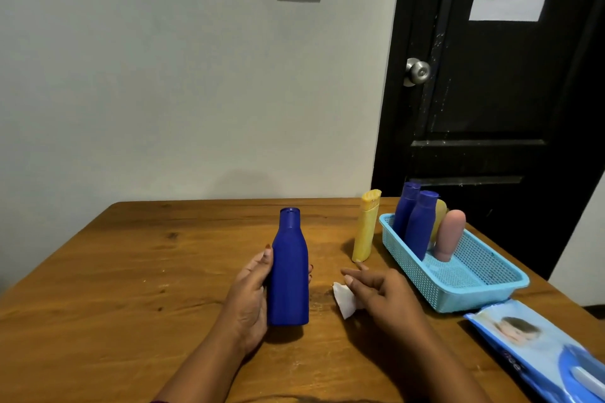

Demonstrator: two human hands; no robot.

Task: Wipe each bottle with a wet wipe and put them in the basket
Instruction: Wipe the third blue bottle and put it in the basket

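Note:
My left hand (250, 296) grips a tall blue bottle (289, 271) upright over the middle of the wooden table (114, 271). To its right, my right hand (376, 291) holds a crumpled white wet wipe (343, 299) a short gap away from the bottle. A yellow bottle (366, 226) stands on the table just left of the light blue basket (471, 285). Inside the basket lean two blue bottles (417, 222), a yellow one (438, 216) mostly hidden behind them, and a pink one (449, 235).
A pack of wet wipes (537, 347) lies at the table's right front corner, beside the basket. A grey wall runs behind the table, and a black door (491, 91) with a metal knob stands at the back right.

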